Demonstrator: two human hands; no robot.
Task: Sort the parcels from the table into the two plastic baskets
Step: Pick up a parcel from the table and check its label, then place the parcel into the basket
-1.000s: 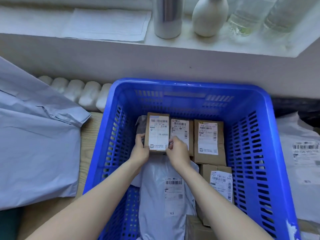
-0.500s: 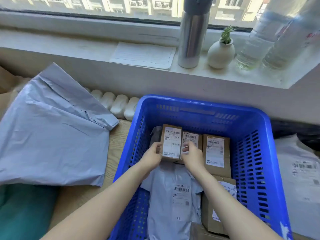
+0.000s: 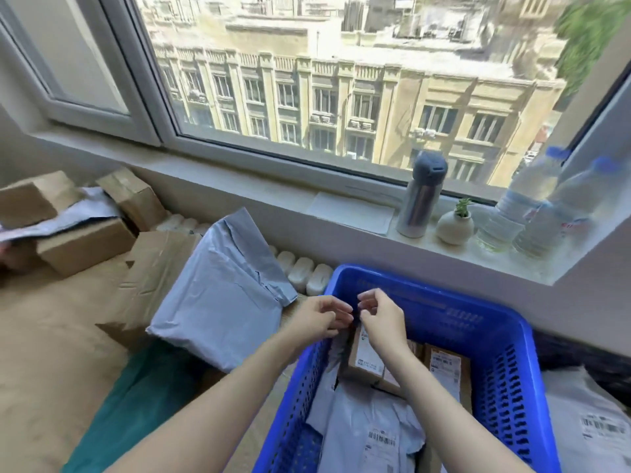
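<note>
I note both hands, left (image 3: 319, 317) and right (image 3: 382, 315), loosely curled and empty above the blue basket (image 3: 505, 339) holding small boxes (image 3: 367, 356), while the grey mailer (image 3: 222, 295) beside it could slide off the bench if snatched carelessly.

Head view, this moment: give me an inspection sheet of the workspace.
Surface: wooden table, mostly covered.
Job's things: blue basket holds labelled small boxes and a grey mailer; large grey mailer and cardboard boxes wait on the left; second basket not in view.
Clutter: flask, small plant pot, water bottles, paper sheet on the sill.
Hands: left hand and right hand above the basket, fingers loosely curled, holding nothing.
Cables: nothing seen.
Surroundings: window, buildings outside.
</note>
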